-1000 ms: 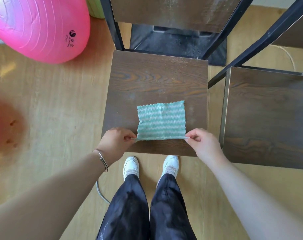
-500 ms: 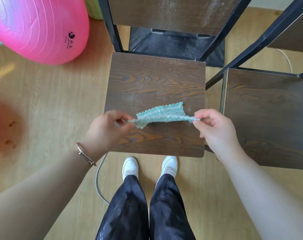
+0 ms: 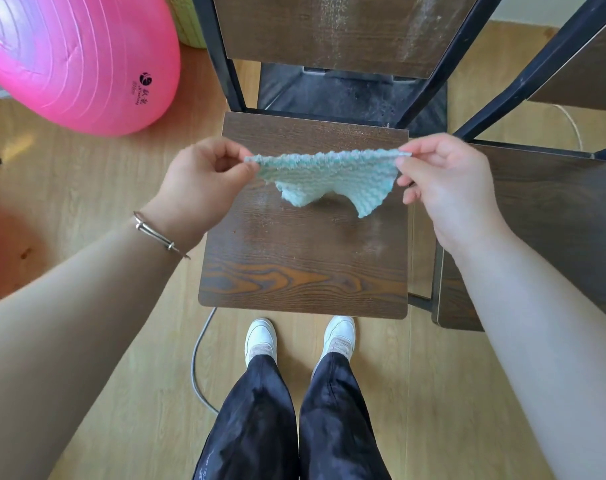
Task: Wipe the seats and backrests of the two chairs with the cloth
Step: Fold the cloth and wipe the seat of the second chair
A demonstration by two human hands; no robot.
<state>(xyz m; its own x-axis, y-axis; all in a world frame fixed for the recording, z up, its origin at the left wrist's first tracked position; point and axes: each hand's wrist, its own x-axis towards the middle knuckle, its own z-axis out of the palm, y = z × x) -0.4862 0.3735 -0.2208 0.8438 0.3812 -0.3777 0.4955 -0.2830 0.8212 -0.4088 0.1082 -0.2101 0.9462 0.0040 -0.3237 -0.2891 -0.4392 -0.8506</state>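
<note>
A pale green cloth (image 3: 324, 178) hangs stretched between my two hands above the dark wooden seat (image 3: 301, 268) of the chair in front of me. My left hand (image 3: 204, 188) pinches its left top corner and my right hand (image 3: 447, 181) pinches its right top corner. The cloth's lower edge droops free above the seat. That chair's backrest (image 3: 336, 29) rises at the top, streaked with pale dust. A second chair's seat (image 3: 551, 220) stands to the right, its backrest (image 3: 585, 74) partly cut off by the frame edge.
A big pink exercise ball (image 3: 73, 60) lies on the wooden floor at the upper left. A grey cable (image 3: 197, 362) runs over the floor by my white shoes (image 3: 260, 339). Black metal chair frames (image 3: 429, 71) cross between the two chairs. A dark mat (image 3: 346, 95) lies behind the seat.
Both hands lifted the cloth off the seat by its near corners and raised it forward, so it now hangs in the air instead of lying flat.
</note>
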